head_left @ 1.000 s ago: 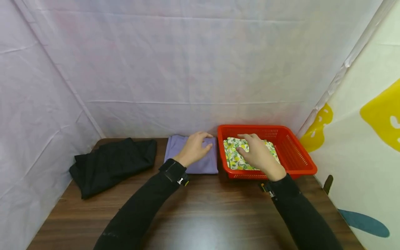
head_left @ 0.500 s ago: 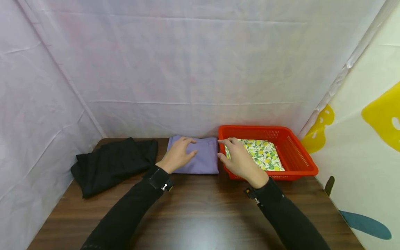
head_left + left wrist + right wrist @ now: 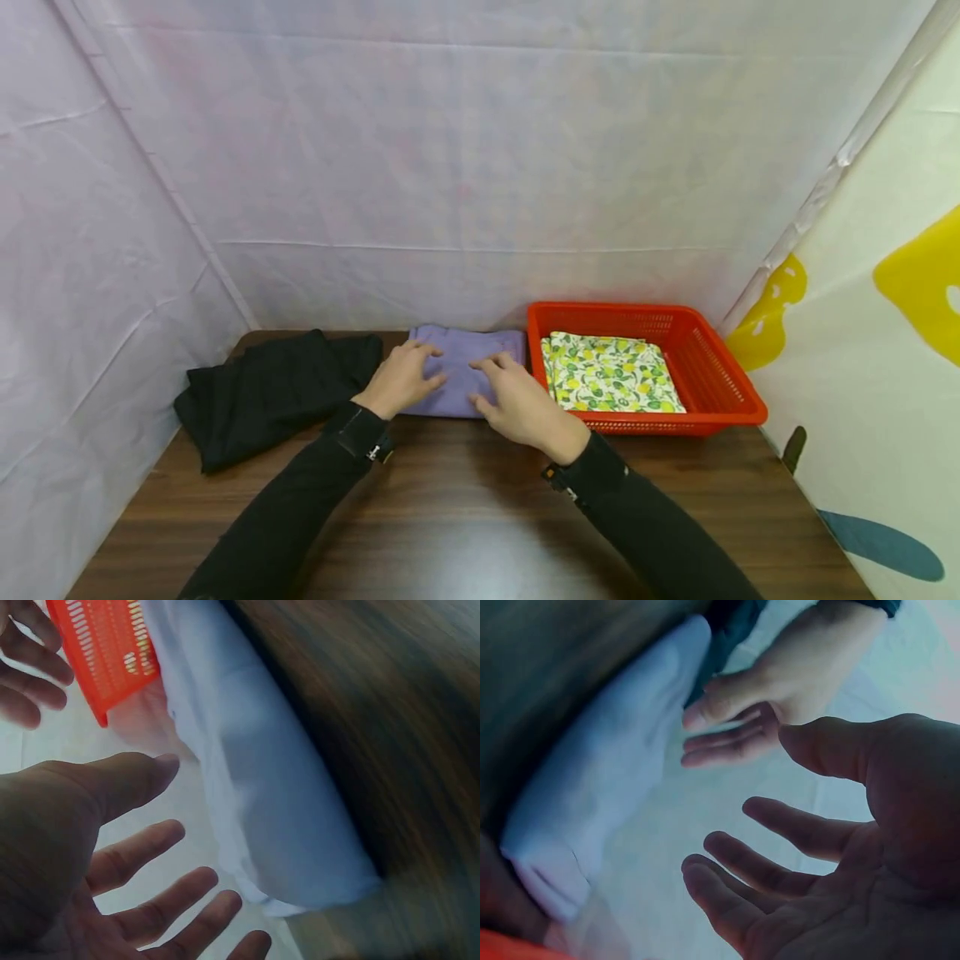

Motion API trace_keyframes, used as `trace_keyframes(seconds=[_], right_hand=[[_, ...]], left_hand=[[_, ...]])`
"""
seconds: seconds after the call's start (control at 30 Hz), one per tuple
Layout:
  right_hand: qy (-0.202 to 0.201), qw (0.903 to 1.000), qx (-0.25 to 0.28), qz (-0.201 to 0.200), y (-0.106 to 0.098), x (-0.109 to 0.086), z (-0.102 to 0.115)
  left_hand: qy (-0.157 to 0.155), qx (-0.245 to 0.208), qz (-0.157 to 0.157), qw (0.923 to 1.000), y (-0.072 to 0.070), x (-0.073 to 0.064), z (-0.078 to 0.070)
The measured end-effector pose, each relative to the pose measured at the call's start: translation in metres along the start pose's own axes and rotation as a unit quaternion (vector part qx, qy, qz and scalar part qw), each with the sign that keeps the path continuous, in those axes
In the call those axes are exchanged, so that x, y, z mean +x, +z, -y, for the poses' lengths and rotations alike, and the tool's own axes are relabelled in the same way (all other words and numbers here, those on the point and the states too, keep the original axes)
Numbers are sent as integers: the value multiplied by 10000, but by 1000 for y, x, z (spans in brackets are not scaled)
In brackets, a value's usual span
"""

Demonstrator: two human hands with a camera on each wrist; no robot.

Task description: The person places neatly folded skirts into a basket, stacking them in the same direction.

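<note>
A folded purple cloth lies on the table against the back curtain. Over its left edge hovers my left hand, fingers spread and relaxed, holding nothing. My right hand is above the cloth's right side, its fingers loosely bent and apart. In the left wrist view the purple cloth lies beyond the fingertips, with a gap between. The right wrist view shows the purple cloth likewise apart from the fingers. A folded lemon-print cloth lies in the red basket.
A loosely folded black cloth lies at the left of the wooden table. White curtains stand behind and at both sides. The red basket stands just right of the purple cloth.
My right hand has moved left, from over the lemon-print cloth in the basket to over the purple cloth. My left hand has shifted left to that cloth's left edge.
</note>
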State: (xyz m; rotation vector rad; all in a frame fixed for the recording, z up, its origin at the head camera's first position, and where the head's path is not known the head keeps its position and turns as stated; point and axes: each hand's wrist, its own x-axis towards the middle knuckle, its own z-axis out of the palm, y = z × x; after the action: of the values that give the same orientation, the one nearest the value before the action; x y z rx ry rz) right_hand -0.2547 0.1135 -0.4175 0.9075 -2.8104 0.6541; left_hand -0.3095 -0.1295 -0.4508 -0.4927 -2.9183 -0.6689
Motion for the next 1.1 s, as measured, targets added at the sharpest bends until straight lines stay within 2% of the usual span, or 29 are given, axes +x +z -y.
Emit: trace_keyframes(seconds=[0.17, 0.27, 0.33, 0.43, 0.5, 0.57, 0.67, 0.73, 0.9, 1.1], right_hand=[[92, 9986, 58, 526, 23, 3, -1], [238, 9956, -21, 905, 35, 4, -5], [279, 9932, -135, 1123, 42, 3, -8], [210, 9900, -493, 1307, 48, 1, -11], [129, 9884, -701, 1343, 51, -1, -11], [68, 9870, -913, 1317, 54, -2, -10], [24, 9865, -1041, 1267, 56, -4, -9], [-12, 9863, -1085, 1241, 57, -6, -8], [-50, 9861, -1085, 1254, 58, -13, -4], [-144, 9833, -1254, 1315, 57, -24, 8]], left_hand=[[-57, 58, 179, 9998, 2, -3, 10], [30, 55, 313, 9995, 3, -4, 13], [142, 54, 352, 9993, 22, 5, 36], [126, -15, 493, 9987, 31, 9, 47], [293, -66, 408, 9987, 45, 13, 66], [255, -61, 445, 9987, 27, 1, 47], [317, -30, 385, 9987, 19, -7, 40], [112, 6, 538, 9985, 6, -16, 23], [39, 124, 701, 9975, 6, -24, 22], [203, 198, 614, 9977, 2, -39, 20]])
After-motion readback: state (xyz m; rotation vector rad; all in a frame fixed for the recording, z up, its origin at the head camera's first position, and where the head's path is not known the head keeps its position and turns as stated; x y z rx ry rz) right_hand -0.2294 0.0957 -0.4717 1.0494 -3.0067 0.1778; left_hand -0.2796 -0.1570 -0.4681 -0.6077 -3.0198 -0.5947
